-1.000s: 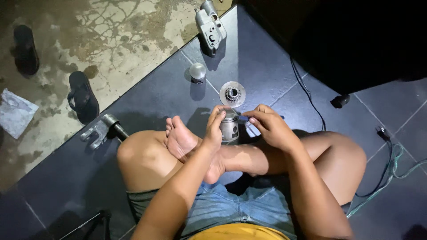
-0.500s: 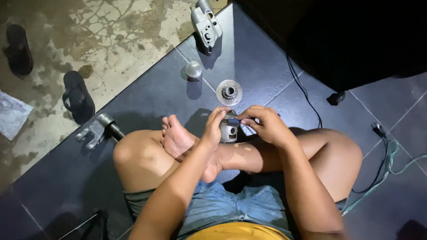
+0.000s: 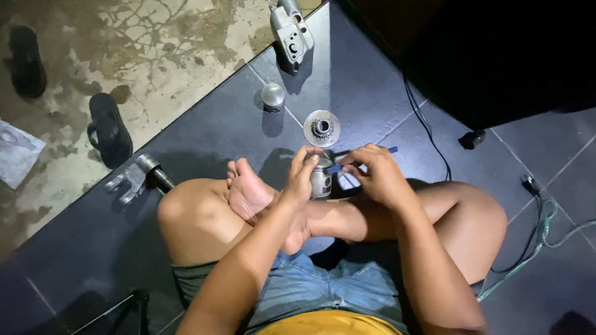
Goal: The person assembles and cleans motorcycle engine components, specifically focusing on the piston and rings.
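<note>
I sit cross-legged on a dark tiled floor. My left hand (image 3: 302, 177) grips a grey metal piston (image 3: 321, 180) that stands on the floor in front of my feet. My right hand (image 3: 377, 177) holds a thin blue strip tool (image 3: 363, 160) whose end rests against the piston's top edge. Just beyond the piston lies a round metal disc with a toothed gear at its centre (image 3: 321, 128).
A metal dome-shaped part (image 3: 272, 96) and a grey cast engine part (image 3: 291, 31) lie farther out. A forked metal piece (image 3: 133, 178) rests by my left knee. Two sandals (image 3: 109, 129) sit on the concrete. Black cables (image 3: 428, 133) and a green wire (image 3: 540, 239) run at right.
The view has shifted slightly. Both hands stay at the piston; the blue strip in my right hand now shows more clearly, angled out to the right.
</note>
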